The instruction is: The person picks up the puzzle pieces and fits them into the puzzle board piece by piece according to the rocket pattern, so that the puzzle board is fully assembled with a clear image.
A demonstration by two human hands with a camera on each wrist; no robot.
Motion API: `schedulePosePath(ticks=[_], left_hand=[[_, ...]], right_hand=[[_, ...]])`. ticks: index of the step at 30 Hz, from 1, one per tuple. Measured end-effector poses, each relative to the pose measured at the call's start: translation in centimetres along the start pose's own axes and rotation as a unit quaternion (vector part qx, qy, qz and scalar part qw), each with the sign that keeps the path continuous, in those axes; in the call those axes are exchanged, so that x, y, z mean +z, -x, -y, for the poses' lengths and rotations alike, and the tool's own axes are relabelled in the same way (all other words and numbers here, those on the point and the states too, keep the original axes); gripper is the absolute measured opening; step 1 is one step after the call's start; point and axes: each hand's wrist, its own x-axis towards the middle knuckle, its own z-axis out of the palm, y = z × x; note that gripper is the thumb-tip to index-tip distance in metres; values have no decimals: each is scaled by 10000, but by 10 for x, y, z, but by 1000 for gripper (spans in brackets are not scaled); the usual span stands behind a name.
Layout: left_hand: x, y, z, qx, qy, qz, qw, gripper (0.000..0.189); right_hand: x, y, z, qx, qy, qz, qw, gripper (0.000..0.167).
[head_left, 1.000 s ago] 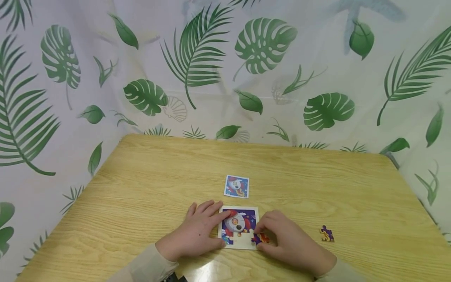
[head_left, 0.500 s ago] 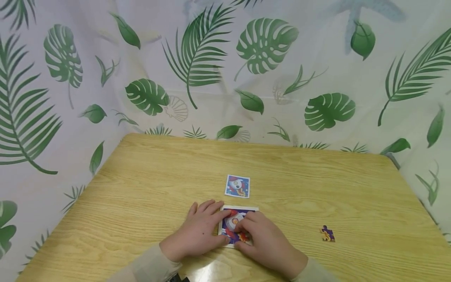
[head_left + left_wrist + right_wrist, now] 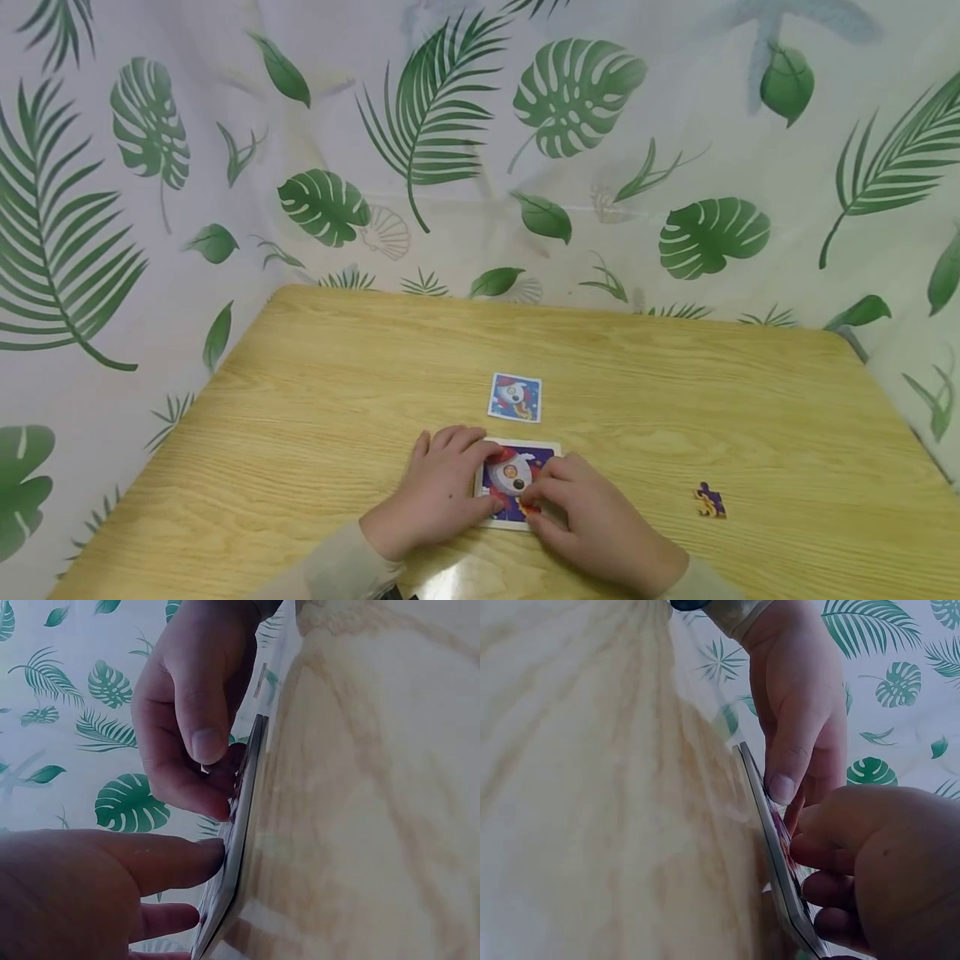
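Observation:
A small square jigsaw puzzle [image 3: 536,443] with a pale border shows a rocket picture on purple. My left hand [image 3: 442,492] rests along its left side, thumb and index fingertip on the board and fingers extended. With curled fingers, my right hand [image 3: 600,521] holds a jigsaw piece [image 3: 528,508] with a yellow-orange flame, low on the board's right part; the fingers partly cover it. In the right wrist view, the curled fingers [image 3: 832,889] meet the face of the thin board [image 3: 778,862]. The left wrist view shows my left thumb [image 3: 184,862] against the board's surface.
A loose purple-and-yellow jigsaw piece [image 3: 710,501] lies on the wooden table [image 3: 360,367] to the right. Behind the puzzle lies a small picture card [image 3: 515,398] with the same rocket. A leaf-patterned curtain [image 3: 465,167] surrounds the table's back and sides.
My right hand has carried the flame piece from the puzzle's right edge onto the board, reached further left, then drawn slightly back right. My left hand has kept its place on the puzzle.

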Motion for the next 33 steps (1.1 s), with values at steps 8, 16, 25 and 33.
schedulePosePath(ticks=[8, 16, 25, 33], left_hand=[[2, -1, 0, 59, 1, 4, 10000, 61], [2, 1, 2, 79, 77, 49, 9999, 62], [0, 2, 3, 51, 252, 184, 9995, 63], [0, 3, 0, 73, 360, 281, 9989, 62]], right_hand=[[0, 2, -1, 130, -51, 165, 9998, 8], [-1, 11, -11, 61, -332, -174, 9993, 14], [-33, 45, -49, 138, 218, -1006, 9946, 31], [-78, 91, -94, 1501, 657, -496, 9852, 44]])
